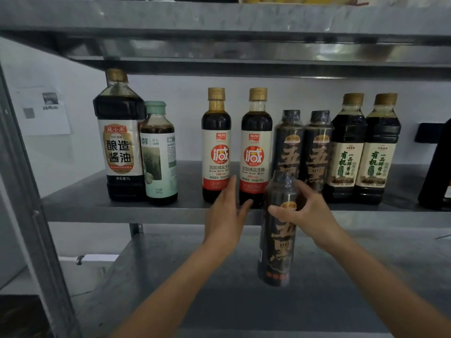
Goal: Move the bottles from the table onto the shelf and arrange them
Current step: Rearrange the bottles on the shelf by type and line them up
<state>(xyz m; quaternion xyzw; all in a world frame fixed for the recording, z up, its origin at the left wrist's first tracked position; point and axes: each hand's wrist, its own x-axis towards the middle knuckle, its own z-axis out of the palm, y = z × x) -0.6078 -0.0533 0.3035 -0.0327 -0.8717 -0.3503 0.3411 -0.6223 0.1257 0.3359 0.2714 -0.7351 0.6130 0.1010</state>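
Observation:
My right hand [306, 211] grips a dark bottle with gold characters [277, 247] near its shoulder, held upright in front of the shelf's front edge [122, 213]. My left hand [227, 213] is open, its fingers reaching up between two white-and-red labelled soy bottles [216, 145] [256, 147]. Behind the held bottle stand two matching dark bottles [289, 140] [317, 147]. Two cream-labelled bottles [347, 147] [379, 147] stand at the right. A large 1 L soy bottle [119, 135] and a green-capped bottle [158, 152] stand at the left.
An upper steel shelf [219, 23] hangs low over the bottle caps. A lower steel surface [219, 301] lies beneath my arms. A metal upright [29, 203] runs down the left. A black object [436, 167] sits at the shelf's right end. A gap lies between the green-capped bottle and the left red-labelled bottle.

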